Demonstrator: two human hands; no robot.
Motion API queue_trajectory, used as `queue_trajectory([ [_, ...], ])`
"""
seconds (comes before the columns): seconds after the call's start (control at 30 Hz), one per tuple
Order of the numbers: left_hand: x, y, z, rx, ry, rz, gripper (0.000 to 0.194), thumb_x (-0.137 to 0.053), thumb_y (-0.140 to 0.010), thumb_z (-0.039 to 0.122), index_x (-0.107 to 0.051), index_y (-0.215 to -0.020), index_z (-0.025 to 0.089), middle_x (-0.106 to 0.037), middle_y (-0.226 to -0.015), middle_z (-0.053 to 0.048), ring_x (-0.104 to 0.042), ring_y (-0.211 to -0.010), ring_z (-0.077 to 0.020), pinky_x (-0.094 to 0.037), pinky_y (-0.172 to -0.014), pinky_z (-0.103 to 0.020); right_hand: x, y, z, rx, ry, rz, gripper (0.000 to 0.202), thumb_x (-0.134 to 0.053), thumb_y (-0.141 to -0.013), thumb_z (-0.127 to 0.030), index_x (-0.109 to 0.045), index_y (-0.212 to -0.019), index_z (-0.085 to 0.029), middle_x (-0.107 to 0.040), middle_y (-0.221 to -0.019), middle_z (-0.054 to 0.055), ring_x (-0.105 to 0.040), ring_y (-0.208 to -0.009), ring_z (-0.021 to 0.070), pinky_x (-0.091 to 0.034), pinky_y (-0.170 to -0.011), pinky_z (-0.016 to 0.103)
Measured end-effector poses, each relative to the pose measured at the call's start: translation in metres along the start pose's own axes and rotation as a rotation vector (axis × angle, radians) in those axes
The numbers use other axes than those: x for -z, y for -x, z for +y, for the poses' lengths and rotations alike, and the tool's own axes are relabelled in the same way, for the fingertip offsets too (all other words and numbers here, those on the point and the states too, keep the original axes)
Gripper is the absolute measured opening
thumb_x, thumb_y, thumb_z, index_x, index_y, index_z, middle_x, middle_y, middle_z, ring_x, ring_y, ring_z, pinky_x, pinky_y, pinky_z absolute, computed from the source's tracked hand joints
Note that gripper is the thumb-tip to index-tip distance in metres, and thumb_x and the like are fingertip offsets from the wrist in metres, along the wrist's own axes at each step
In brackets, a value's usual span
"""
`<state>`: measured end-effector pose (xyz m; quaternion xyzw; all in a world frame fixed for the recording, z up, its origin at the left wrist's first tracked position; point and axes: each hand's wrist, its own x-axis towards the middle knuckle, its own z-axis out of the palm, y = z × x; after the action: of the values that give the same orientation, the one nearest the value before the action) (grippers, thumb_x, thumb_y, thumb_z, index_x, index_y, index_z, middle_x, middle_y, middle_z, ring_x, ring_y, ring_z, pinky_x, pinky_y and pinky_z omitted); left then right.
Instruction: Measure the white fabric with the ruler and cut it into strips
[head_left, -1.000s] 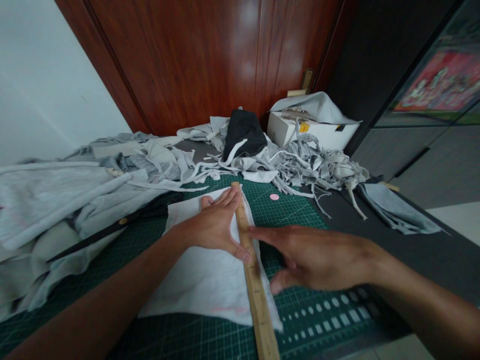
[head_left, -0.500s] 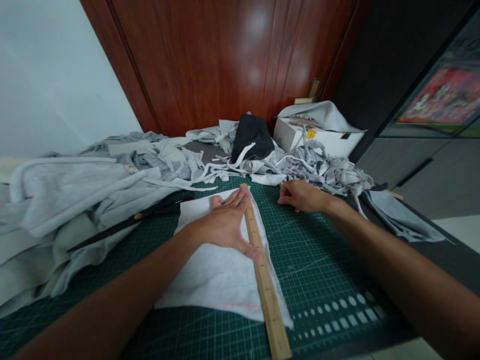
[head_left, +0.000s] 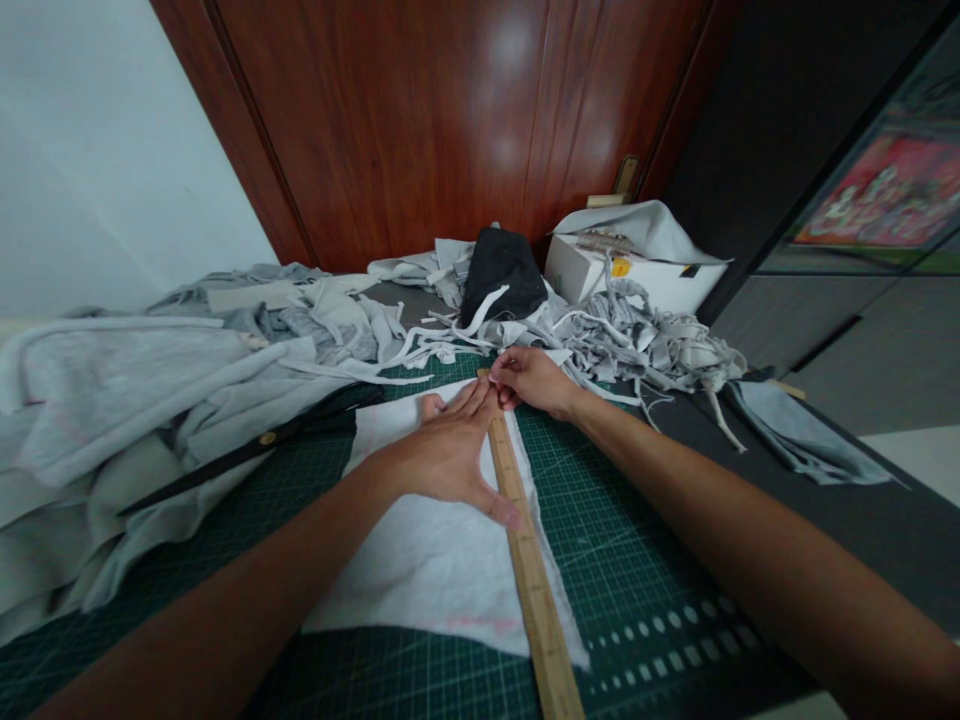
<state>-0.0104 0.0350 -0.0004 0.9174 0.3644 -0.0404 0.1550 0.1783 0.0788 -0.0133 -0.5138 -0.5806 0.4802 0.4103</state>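
Observation:
A white cloth (head_left: 427, 560) lies on a green cutting mat (head_left: 615, 520). Along its right side runs a wooden ruler (head_left: 536, 580), leaving a narrow strip of cloth beyond it. My left hand (head_left: 454, 455) presses down on both, fingers stretched and thumb spread on the ruler. At the ruler's far end, my right hand (head_left: 529, 382) has its fingertips pinched together at the cloth's far corner, close to my left fingertips. A bit of white shows at that pinch; the rest is hidden by the fingers.
Grey and white cloth pieces (head_left: 172, 390) are heaped on the left, with a long dark tool (head_left: 262, 440) on them. Thin scraps (head_left: 637, 340) pile up at the back beside a black pouch (head_left: 502, 275) and a white box (head_left: 637, 280). A wooden door (head_left: 420, 120) stands behind.
My right hand has moved left, from the mat near the scraps to the far corner of the cloth. My left hand and the ruler have stayed in place.

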Motion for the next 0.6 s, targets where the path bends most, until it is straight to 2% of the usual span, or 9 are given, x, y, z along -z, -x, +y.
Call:
queue_trajectory([
  [0.3, 0.0, -0.001, -0.001, 0.005, -0.008, 0.002, 0.167, -0.069, -0.049, 0.1, 0.008, -0.17, 0.014, 0.011, -0.175, -0.025, 0.004, -0.162, -0.0499, -0.007, -0.129, -0.064, 0.004, -0.003, 0.005, 0.017, 0.096, 0.045, 0.024, -0.065, -0.093, 0.0, -0.061, -0.077, -0.017, -0.066, -0.056, -0.004, -0.066, -0.048, 0.0103, -0.059, -0.053, 0.021],
  [0.5, 0.0, 0.0, 0.0, -0.021, -0.012, 0.019, 0.163, -0.067, -0.054, 0.099, 0.01, -0.17, 0.013, 0.013, -0.174, -0.026, 0.006, -0.162, -0.0496, -0.006, -0.127, -0.069, 0.02, -0.007, 0.011, 0.057, 0.183, 0.094, 0.022, -0.073, -0.085, 0.0, -0.064, -0.074, -0.016, -0.063, -0.051, -0.004, -0.06, -0.042, 0.0104, -0.048, -0.042, 0.018],
  [0.6, 0.002, 0.002, 0.002, -0.001, -0.005, 0.001, 0.163, -0.067, -0.055, 0.098, 0.011, -0.169, 0.012, 0.013, -0.173, -0.027, 0.006, -0.163, -0.0481, -0.005, -0.127, -0.069, 0.028, -0.009, 0.014, 0.07, 0.201, 0.116, 0.018, -0.073, -0.084, -0.002, -0.065, -0.075, -0.016, -0.063, -0.051, -0.003, -0.059, -0.042, 0.0104, -0.048, -0.042, 0.018],
])
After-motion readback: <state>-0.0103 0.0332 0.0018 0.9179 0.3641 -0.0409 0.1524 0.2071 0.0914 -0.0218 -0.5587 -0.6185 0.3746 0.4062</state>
